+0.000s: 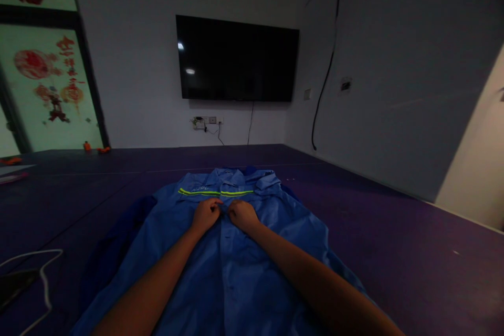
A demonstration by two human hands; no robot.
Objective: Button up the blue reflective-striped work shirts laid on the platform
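A blue work shirt [252, 262] with a collar and a yellow-green stripe across the chest lies spread out, front side up. Both hands meet at its front placket, just below the stripe. My left hand [207, 215] pinches the placket edge, thumb and forefinger together. Close beside it, my right hand [242, 214] has its fingers curled on the other side of the placket. Whatever small part lies between the fingertips is too dark to make out. Buttonholes show down the placket below the hands. Darker blue cloth [118, 241] sticks out from under the shirt at the left.
The shirt rests on a purple floor [386, 252]. A white cable [46, 283] curls at the lower left beside a dark flat object [16, 286]. A television [238, 60] hangs on the far wall, and a black cable [325, 84] dangles at the right. Small orange objects [87, 146] stand near the door.
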